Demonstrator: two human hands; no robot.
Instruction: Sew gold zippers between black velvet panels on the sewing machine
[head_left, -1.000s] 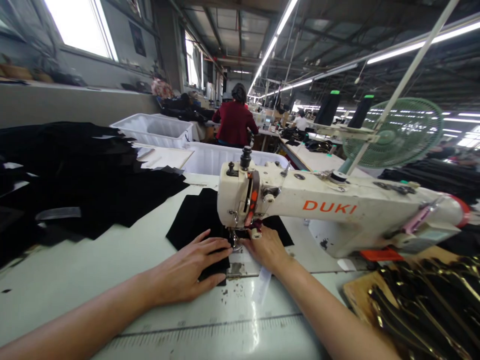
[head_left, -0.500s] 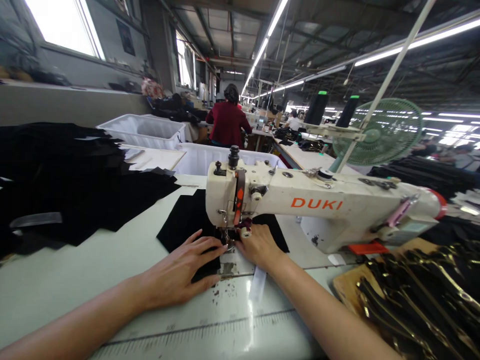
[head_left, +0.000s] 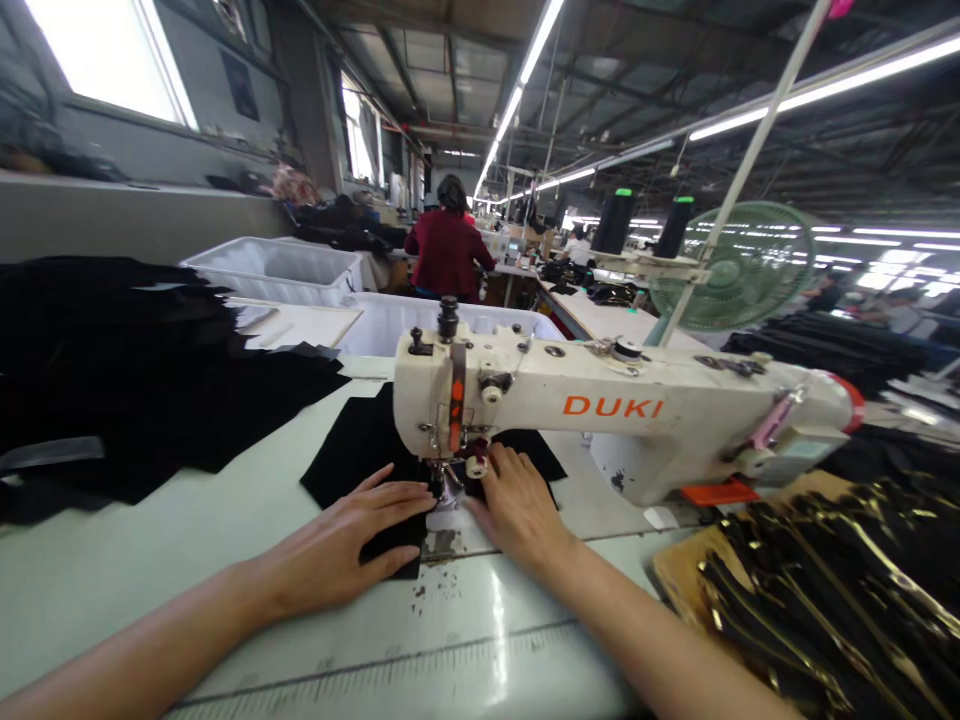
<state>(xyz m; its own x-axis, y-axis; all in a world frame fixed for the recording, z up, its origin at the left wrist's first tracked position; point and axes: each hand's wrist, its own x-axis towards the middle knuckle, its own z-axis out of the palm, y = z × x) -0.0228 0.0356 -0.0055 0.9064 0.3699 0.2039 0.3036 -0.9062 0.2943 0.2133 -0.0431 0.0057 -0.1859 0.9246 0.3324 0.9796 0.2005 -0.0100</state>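
A black fabric piece (head_left: 349,440) lies under the needle area of a white sewing machine (head_left: 525,385). My left hand (head_left: 367,530) rests flat on the fabric left of the presser foot (head_left: 448,487), fingers apart. My right hand (head_left: 521,505) is bent over the fabric just right of the foot, its fingertips partly hidden near the machine head. Another part of the black cloth shows behind my right hand. Whether those fingers pinch the cloth is hidden.
Stacked black fabric (head_left: 150,370) covers the table's left. Black pieces with gold-coloured edges (head_left: 817,600) lie on a board (head_left: 679,570) at right. White bins (head_left: 277,265), a green fan (head_left: 731,265) and a person in dark red (head_left: 450,250) are beyond.
The whole view has shifted slightly. The pale strip seen beneath my right wrist no longer shows. My right hand's fingers sit a little more bent beside the machine head.
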